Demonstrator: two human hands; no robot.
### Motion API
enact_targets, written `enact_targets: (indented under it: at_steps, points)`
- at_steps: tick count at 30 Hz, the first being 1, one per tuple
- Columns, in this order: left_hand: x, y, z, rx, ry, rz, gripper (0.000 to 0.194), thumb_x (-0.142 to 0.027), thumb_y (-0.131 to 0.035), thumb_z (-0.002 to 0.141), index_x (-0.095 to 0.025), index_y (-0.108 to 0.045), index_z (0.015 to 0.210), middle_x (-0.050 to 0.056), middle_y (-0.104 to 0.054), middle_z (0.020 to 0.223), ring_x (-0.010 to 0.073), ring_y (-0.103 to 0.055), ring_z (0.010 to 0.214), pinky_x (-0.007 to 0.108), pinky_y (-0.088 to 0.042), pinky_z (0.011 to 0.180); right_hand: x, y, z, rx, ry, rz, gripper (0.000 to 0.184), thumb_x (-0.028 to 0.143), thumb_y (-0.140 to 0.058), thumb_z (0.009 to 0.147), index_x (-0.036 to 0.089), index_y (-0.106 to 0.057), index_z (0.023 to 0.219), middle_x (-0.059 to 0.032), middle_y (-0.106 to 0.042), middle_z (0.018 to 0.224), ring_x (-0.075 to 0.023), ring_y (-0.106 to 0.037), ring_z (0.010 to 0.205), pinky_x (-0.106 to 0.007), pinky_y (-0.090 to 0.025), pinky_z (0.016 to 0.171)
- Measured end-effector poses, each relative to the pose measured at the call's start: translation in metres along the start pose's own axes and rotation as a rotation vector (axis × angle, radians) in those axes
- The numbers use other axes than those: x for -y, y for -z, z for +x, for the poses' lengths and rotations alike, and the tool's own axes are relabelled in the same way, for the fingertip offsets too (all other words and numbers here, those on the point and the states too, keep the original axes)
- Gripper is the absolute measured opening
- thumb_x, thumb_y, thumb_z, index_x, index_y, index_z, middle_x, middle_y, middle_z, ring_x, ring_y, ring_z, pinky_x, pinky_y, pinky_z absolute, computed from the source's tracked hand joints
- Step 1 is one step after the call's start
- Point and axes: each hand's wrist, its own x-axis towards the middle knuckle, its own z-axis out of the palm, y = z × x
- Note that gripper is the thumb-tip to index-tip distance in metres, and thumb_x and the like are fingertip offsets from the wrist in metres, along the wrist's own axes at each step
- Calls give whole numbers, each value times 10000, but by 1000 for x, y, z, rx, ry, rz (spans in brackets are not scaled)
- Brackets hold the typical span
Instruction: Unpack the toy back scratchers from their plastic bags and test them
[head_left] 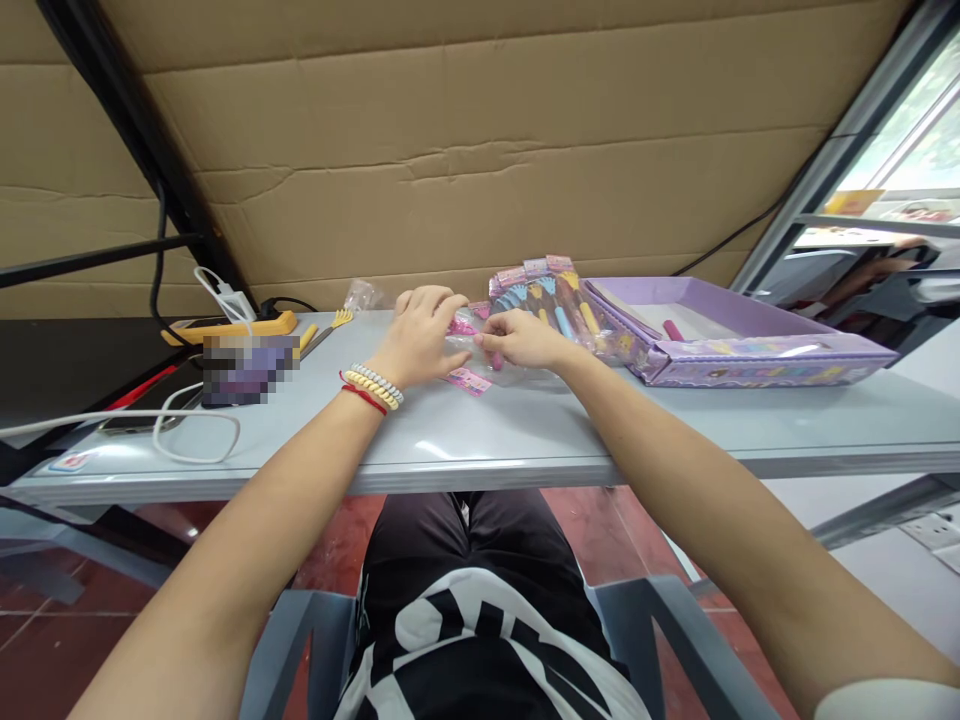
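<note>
Both my hands meet over a pink back scratcher (463, 326) lying at the middle of the table, with clear plastic around it. My left hand (424, 335) is spread at its left side, thumb apart from the fingers. My right hand (521, 340) pinches at its right part, where a pink end (496, 361) shows beneath the fingers; the exact grip is partly hidden. A pink printed card (470, 380) lies just below the hands. Right behind my right hand are several packaged back scratchers (551, 295) with blue and yellow hand-shaped heads.
To the right stands an open purple display box (765, 365) with a pink handle (673, 330) inside. At left lie a yellow-headed back scratcher (341, 319), a yellow power strip (274, 325), a white cable (199, 460) and a blurred purple item (247, 370). Cardboard (480, 150) walls the back.
</note>
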Motion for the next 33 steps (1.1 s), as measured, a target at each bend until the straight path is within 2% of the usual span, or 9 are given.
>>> enact_targets:
  at_steps: [4,6,8,11,13,18,22,26,33]
  points:
    - [2,3,2,-230,289,-124,328,-436,-635,733,-180,-553,921,89,-596,956,252,-524,943,377,-368,845,2,1,0,-190,-6,-108,268,346,-502,854,171,-549,657,-12,-617,548,-119,-513,582,-232,-345,571]
    - [7,5,3,-258,449,-231,265,-452,-572,786,-192,-526,774,45,-578,777,201,-524,776,332,-380,742,2,0,1,-278,26,-110,254,345,-498,848,171,-551,670,-5,-608,548,-122,-501,590,-238,-342,586]
    - [13,5,4,-164,614,-359,375,-520,-500,827,-197,-485,637,25,-535,634,172,-490,642,312,-360,646,1,-1,2,-346,71,-77,235,353,-504,840,169,-553,701,4,-594,556,-119,-488,583,-241,-340,594]
    - [21,1,3,87,799,-624,556,-675,-425,809,-187,-504,555,47,-550,580,165,-486,569,311,-351,587,1,-3,2,-360,116,3,249,389,-498,844,167,-547,743,20,-568,561,-106,-455,536,-246,-333,583]
    - [23,-4,3,169,812,-872,586,-720,-440,775,-167,-592,655,69,-619,678,164,-530,597,301,-378,584,2,-5,1,-323,134,40,262,401,-491,847,167,-540,740,23,-556,567,-101,-442,525,-248,-328,577]
    - [16,-8,3,85,686,-1294,481,-620,-649,691,-162,-624,834,63,-654,849,150,-602,722,261,-447,615,6,-9,-3,-168,190,30,308,410,-462,859,173,-510,668,30,-490,542,-101,-432,532,-248,-305,557]
    - [10,-1,3,27,646,-1395,369,-477,-738,667,-147,-653,810,58,-662,829,148,-612,757,260,-476,641,9,-11,-3,-143,200,-7,267,380,-487,842,174,-497,672,35,-471,581,-94,-428,553,-241,-297,557]
    - [10,3,5,-75,659,-1446,326,-428,-766,637,-144,-646,743,41,-666,745,138,-622,700,256,-483,632,5,-12,-2,-145,175,71,195,357,-590,784,175,-537,829,44,-495,636,-87,-463,539,-229,-344,548]
    - [29,7,8,-444,789,-1483,307,-407,-761,631,-166,-591,717,11,-662,701,121,-630,676,233,-494,615,-1,-3,-1,8,-37,178,173,280,-637,789,181,-532,885,17,-609,640,-89,-544,497,-218,-417,498]
